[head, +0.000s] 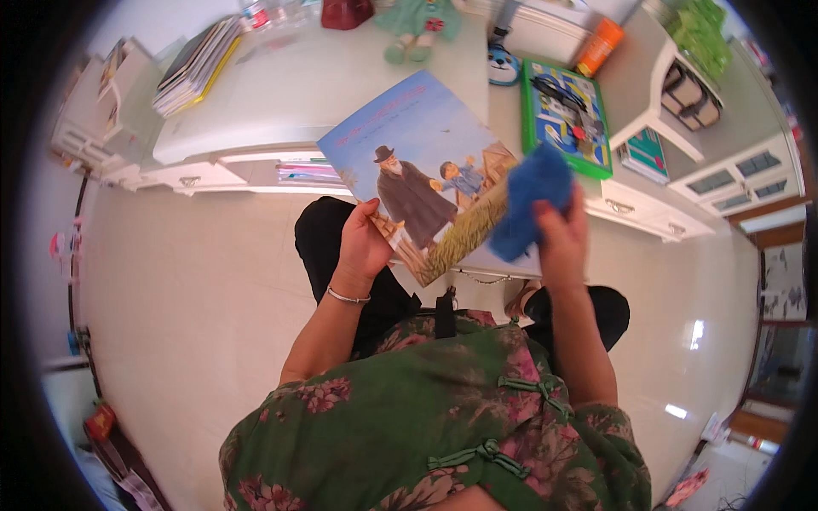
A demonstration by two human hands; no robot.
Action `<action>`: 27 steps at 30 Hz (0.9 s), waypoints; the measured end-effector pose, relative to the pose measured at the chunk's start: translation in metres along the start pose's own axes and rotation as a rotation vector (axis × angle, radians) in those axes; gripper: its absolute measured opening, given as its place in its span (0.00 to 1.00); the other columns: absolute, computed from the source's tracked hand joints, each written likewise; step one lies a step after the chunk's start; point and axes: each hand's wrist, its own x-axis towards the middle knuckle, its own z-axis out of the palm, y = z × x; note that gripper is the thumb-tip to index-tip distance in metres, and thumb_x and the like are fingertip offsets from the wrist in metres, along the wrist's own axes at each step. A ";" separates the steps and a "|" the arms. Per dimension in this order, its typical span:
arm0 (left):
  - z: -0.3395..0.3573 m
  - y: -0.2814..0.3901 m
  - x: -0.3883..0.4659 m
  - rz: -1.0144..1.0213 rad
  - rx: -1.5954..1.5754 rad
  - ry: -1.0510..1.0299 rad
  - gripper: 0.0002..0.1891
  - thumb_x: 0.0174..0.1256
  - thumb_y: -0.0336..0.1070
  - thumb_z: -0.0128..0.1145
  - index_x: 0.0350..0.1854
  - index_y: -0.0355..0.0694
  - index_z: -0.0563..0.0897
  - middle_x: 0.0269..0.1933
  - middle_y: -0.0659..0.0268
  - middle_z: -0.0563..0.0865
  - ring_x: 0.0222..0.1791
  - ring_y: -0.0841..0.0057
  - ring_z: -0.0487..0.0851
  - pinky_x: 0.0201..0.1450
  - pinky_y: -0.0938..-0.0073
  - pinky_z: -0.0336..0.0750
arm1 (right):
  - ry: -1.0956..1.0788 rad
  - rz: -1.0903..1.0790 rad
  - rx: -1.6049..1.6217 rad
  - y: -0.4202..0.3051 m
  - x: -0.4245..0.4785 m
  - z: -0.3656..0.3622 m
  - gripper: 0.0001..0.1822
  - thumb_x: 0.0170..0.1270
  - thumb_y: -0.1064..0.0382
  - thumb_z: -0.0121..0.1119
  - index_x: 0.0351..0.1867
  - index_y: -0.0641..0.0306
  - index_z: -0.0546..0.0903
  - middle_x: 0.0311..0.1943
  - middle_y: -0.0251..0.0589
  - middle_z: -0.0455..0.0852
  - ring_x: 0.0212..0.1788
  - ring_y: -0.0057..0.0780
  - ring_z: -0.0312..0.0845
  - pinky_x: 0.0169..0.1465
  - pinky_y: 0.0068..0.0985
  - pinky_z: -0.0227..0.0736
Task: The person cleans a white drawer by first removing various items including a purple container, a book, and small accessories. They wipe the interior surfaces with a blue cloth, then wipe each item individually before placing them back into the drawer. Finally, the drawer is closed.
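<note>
My left hand (365,241) grips the lower left edge of a picture book (415,160), thumb on its cover. The cover shows a bearded figure in a dark coat and hat, a child and a blue sky, with some writing near the top. The book is tilted and held up in front of the desk's near edge. In my right hand (565,236) is a blue cloth (533,198), slightly blurred, over the book's right edge. Whether the cloth touches the cover I cannot tell.
On the white desk (255,121) stand a stack of books (198,64), a doll in a green dress (418,32) and a green-framed box (565,115) with a dark cable on top. An orange can (599,46) stands behind the box. White shelves (645,96) rise at the right.
</note>
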 end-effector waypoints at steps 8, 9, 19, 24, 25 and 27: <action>0.037 -0.033 0.009 -0.199 0.153 -0.251 0.23 0.71 0.43 0.35 0.62 0.34 0.64 0.61 0.55 0.71 0.59 0.63 0.72 0.63 0.61 0.65 | -0.326 -0.776 -1.252 0.042 -0.003 0.032 0.30 0.46 0.59 0.64 0.55 0.50 0.71 0.60 0.48 0.67 0.63 0.43 0.60 0.63 0.43 0.52; 0.036 -0.038 0.011 -0.210 0.156 -0.216 0.23 0.71 0.43 0.35 0.62 0.34 0.64 0.61 0.55 0.71 0.59 0.63 0.71 0.63 0.61 0.65 | -0.258 -0.723 -1.293 0.038 -0.001 0.024 0.30 0.47 0.59 0.64 0.56 0.51 0.71 0.60 0.48 0.67 0.63 0.43 0.60 0.64 0.43 0.52; 0.061 -0.055 0.009 -0.295 0.107 -0.261 0.23 0.72 0.48 0.35 0.62 0.37 0.64 0.60 0.58 0.72 0.59 0.66 0.71 0.63 0.63 0.65 | 0.183 -0.573 -1.347 0.017 -0.020 -0.028 0.27 0.48 0.64 0.60 0.53 0.61 0.69 0.55 0.59 0.70 0.58 0.54 0.64 0.60 0.43 0.58; 0.043 -0.053 0.018 -0.310 0.340 -0.136 0.24 0.72 0.51 0.34 0.59 0.39 0.68 0.58 0.59 0.75 0.54 0.66 0.76 0.58 0.67 0.70 | -0.069 -0.677 -1.202 0.044 -0.039 0.014 0.25 0.48 0.67 0.57 0.51 0.61 0.71 0.54 0.58 0.71 0.56 0.53 0.66 0.59 0.42 0.62; 0.043 -0.053 0.018 -0.316 0.318 -0.142 0.24 0.72 0.50 0.34 0.60 0.39 0.68 0.58 0.59 0.75 0.54 0.67 0.76 0.58 0.67 0.70 | -0.068 -0.687 -1.171 0.041 -0.033 0.015 0.24 0.48 0.67 0.57 0.51 0.60 0.72 0.54 0.57 0.71 0.56 0.53 0.66 0.59 0.41 0.62; 0.041 -0.052 0.018 -0.320 0.278 -0.151 0.23 0.72 0.50 0.35 0.60 0.39 0.68 0.58 0.59 0.75 0.55 0.67 0.76 0.58 0.66 0.70 | -0.073 -0.713 -1.100 0.030 -0.012 0.016 0.23 0.49 0.67 0.56 0.51 0.60 0.72 0.54 0.56 0.72 0.57 0.52 0.66 0.59 0.41 0.62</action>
